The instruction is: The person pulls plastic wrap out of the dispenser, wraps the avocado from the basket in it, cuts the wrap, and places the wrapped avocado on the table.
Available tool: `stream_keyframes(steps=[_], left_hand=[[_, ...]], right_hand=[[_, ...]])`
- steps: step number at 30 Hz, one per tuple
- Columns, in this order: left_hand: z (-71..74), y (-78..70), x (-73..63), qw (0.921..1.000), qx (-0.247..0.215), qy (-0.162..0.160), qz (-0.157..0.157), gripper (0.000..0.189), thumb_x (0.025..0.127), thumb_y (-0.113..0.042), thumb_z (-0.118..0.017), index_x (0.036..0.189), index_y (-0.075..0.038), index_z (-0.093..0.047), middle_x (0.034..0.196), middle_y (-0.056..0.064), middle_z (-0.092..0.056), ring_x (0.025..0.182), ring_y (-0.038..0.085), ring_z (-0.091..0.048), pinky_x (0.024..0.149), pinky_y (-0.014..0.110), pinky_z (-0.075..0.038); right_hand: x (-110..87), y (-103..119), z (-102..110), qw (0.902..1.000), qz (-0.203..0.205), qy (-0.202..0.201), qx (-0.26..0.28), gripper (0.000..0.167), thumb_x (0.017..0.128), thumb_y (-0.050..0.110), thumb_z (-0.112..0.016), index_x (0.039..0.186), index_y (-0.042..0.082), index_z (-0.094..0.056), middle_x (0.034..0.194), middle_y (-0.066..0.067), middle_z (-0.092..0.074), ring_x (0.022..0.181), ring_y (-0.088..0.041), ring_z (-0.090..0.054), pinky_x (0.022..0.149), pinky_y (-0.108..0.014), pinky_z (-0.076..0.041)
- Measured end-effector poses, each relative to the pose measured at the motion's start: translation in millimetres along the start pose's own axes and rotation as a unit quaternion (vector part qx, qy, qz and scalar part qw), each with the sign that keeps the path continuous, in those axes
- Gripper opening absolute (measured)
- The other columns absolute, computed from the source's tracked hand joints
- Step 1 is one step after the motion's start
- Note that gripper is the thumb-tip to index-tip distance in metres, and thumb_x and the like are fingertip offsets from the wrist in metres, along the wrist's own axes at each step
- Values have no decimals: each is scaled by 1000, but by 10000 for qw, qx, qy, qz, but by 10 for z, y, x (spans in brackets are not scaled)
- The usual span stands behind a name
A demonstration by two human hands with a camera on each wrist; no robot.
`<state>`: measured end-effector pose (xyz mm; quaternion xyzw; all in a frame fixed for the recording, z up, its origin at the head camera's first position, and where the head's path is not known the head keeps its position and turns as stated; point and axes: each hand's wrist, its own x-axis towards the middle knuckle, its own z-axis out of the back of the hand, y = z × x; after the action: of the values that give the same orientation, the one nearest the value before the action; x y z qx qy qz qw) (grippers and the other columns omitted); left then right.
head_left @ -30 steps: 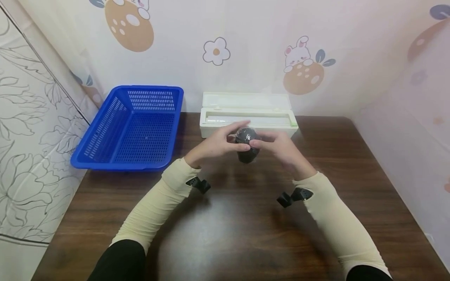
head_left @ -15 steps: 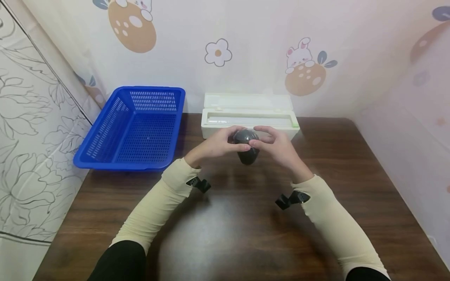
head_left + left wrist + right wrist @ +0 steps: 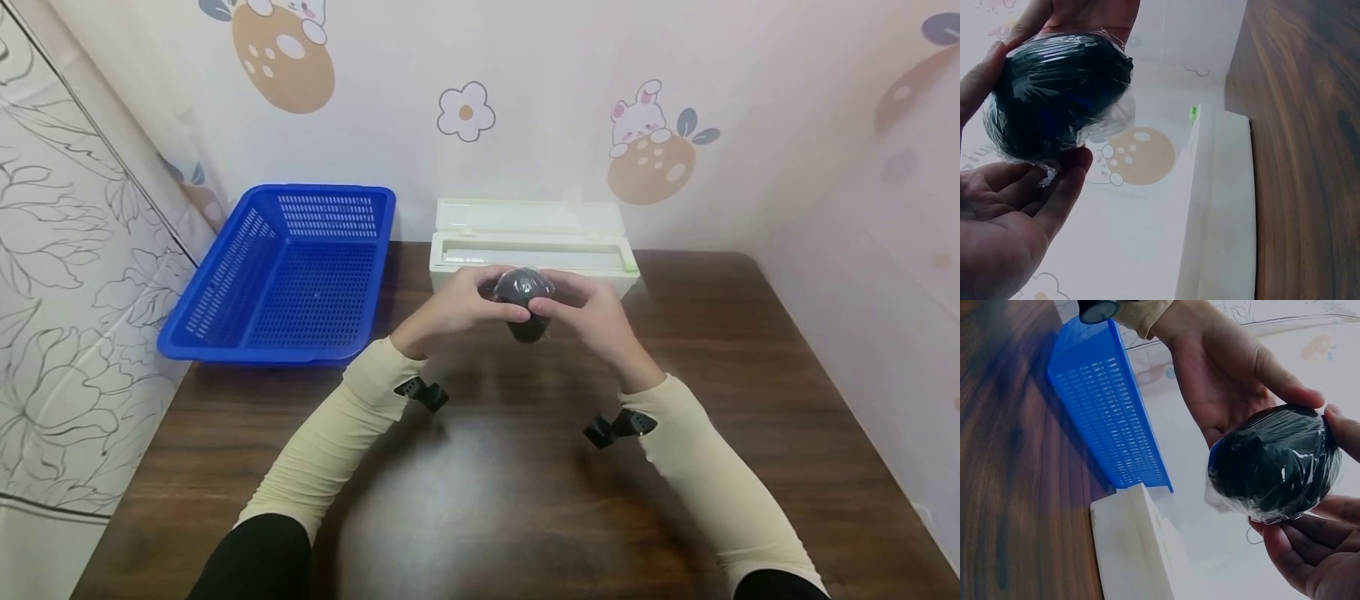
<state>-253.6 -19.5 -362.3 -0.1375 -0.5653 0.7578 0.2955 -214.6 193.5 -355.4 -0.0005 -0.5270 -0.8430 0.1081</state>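
A dark, egg-shaped thing wrapped in clear cling film (image 3: 525, 287) is held up in front of the white box; its exact kind is not clear. My left hand (image 3: 459, 307) grips its left side, thumb on the near face and fingers behind. On the opposite side my right hand (image 3: 596, 321) holds it too, its thumb meeting the left thumb. The left wrist view shows the wrapped dark thing (image 3: 1060, 94) with crinkled film and a loose twist of film at its lower edge. From the right wrist, film wrinkles show across the wrapped dark thing (image 3: 1275, 462).
Behind the hands stands a long white box (image 3: 442, 279) with its lid raised and a white roll-like strip inside. A blue perforated basket (image 3: 360, 342) sits at the left on the dark wooden table (image 3: 480, 500). A printed curtain (image 3: 540, 150) hangs behind.
The wrapped dark thing has tilted slightly and risen a little between the hands. My right fingers, lifted half a second ago, have come back down behind it.
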Motion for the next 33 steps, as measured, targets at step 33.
stream_keyframes(steps=[33], left_hand=[[-185,-13,-4,9901,375,-1189,643,54,84,-36,-76,130,-11,-63,128,6,-65,115,21,-64,97,38,-53]], right_hand=[[66,-28,15,9978,-226,-309,536,48,88,17,-73,128,1,-53,131,-20,-62,102,-13,-65,80,-18,-51]])
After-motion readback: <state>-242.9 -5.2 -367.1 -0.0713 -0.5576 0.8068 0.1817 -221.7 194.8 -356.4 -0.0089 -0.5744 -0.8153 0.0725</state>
